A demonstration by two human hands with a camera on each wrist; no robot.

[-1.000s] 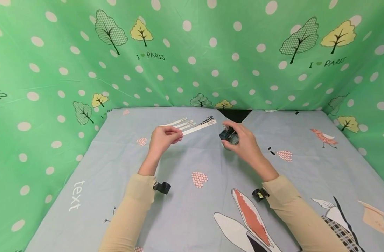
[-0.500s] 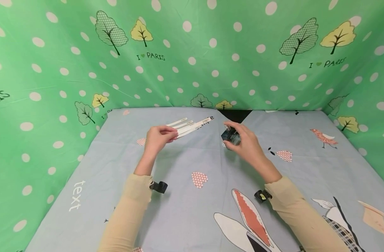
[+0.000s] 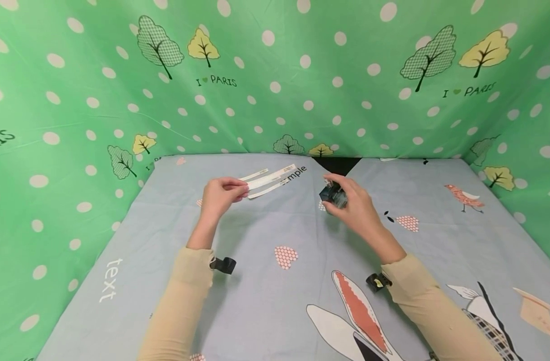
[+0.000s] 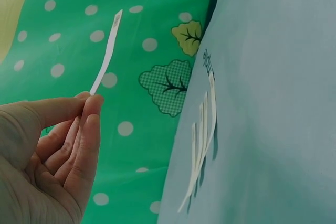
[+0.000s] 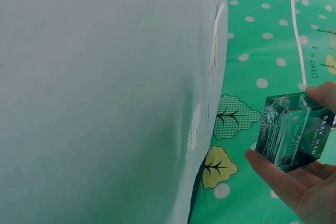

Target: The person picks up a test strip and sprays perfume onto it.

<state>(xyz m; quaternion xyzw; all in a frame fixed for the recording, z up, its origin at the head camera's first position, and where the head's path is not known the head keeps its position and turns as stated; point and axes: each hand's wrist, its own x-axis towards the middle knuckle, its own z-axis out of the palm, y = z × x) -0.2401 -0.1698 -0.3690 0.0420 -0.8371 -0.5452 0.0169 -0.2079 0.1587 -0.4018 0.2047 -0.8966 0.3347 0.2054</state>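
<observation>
My left hand (image 3: 220, 196) pinches one end of a white perfume test strip (image 3: 272, 176) between thumb and fingertips. In the left wrist view that strip (image 4: 107, 56) stands up from the fingertips, slightly bent, with small print at its far end. My right hand (image 3: 358, 206) holds a dark teal glass perfume bottle (image 5: 294, 132), thumb on one side and fingers around it, index finger at the top by the sprayer. The bottle is tilted, its sprayer side toward the strip, with a gap between them. Several more test strips (image 4: 202, 137) lie fanned out below the left hand.
A grey-blue printed cloth (image 3: 256, 301) covers the table. Behind it hangs a green dotted curtain (image 3: 275, 110), which also runs along both sides. Each wrist wears a small black camera, one of them the left wrist camera (image 3: 225, 265).
My left hand has drawn back leftward with its test strip, away from the bottle. The right hand with the perfume bottle has shifted slightly right.
</observation>
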